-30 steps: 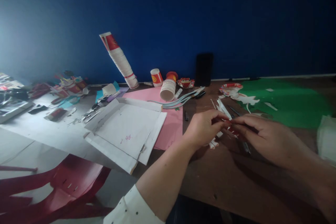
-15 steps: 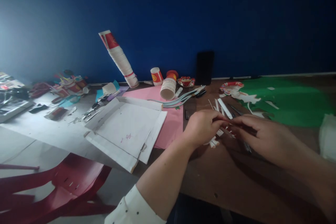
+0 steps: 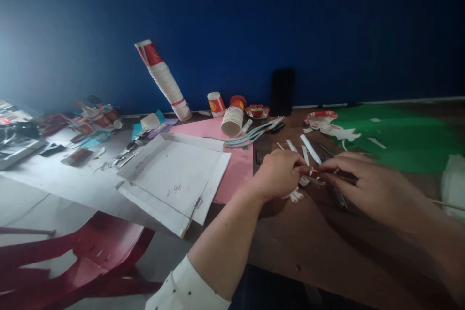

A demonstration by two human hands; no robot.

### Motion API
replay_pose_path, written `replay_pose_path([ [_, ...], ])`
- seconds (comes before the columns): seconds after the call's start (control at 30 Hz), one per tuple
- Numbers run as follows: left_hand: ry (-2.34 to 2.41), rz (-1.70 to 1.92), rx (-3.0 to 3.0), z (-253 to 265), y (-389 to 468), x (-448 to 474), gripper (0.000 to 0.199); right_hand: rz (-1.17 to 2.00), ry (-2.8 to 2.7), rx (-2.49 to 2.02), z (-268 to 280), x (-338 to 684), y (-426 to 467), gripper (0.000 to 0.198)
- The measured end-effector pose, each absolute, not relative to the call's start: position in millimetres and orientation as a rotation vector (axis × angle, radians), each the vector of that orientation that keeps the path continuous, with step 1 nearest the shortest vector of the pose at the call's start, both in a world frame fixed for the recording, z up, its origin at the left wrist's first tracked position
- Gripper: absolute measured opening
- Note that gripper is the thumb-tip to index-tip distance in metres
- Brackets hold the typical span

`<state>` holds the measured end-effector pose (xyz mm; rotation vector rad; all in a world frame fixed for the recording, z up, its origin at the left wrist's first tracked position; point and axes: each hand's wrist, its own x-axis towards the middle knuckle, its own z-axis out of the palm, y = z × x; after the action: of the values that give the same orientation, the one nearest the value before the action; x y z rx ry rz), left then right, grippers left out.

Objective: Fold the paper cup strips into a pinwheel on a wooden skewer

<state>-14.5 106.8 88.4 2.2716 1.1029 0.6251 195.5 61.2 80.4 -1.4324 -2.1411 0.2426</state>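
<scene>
Close together over the table, both my hands work at a small red-and-white paper piece [image 3: 313,173]. My left hand [image 3: 279,173] is closed, its thumb and fingertips pinching the piece, which they partly hide. My right hand [image 3: 366,184] is also closed, fingertips at the piece's right side. A thin stick [image 3: 448,204] shows beyond the right wrist and lines up with the pinch of that hand; its middle is hidden. White paper scraps [image 3: 295,196] lie under the hands. A white pen-like tube [image 3: 310,149] rests just behind them, and a dark pointed tool [image 3: 340,199] below the right fingers.
Left of my arm lies a shallow white box lid [image 3: 178,169] on pink paper [image 3: 240,169]. Behind stand a leaning cup stack [image 3: 165,85], shorter cups [image 3: 232,121], grey-blue cables [image 3: 250,140] and a phone [image 3: 283,92]. Green paper [image 3: 410,140] lies right; a red chair [image 3: 109,247] stands lower left.
My fingertips have parted slightly, showing more of the red-and-white piece. The thin stick now shows past my right wrist. Both hands stay nearly in place.
</scene>
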Motion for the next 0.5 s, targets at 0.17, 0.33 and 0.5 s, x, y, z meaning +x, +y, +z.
replay_pose_path([
  [0.17,1.165,0.479,2.306,91.1,105.4,-12.7,0.021,0.254,-2.183,-1.434,78.9,197.5,63.1,0.027],
  [0.33,1.198,0.434,2.328,90.1,104.9,-11.5,0.025,0.248,-2.183,-1.459,79.4,197.2,63.7,0.027],
  [0.5,1.209,0.421,2.344,90.4,104.6,-10.6,0.026,0.262,-2.18,-1.47,80.0,198.1,62.7,0.024],
])
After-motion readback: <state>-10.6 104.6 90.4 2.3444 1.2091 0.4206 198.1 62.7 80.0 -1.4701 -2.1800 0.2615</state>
